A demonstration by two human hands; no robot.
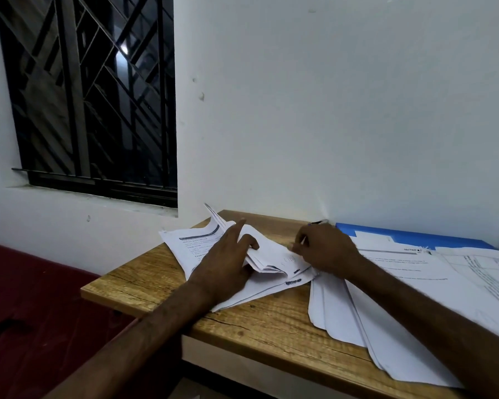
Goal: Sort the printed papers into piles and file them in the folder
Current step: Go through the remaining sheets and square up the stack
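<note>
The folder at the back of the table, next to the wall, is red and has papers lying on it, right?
Not quite. The folder is blue, not red, as the head view shows. The rest holds: it lies at the back of the table, next to the wall, with printed papers lying on it.

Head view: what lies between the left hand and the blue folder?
The right hand, seen in the head view, pinching an edge of the folded papers that the left hand grips.
</note>
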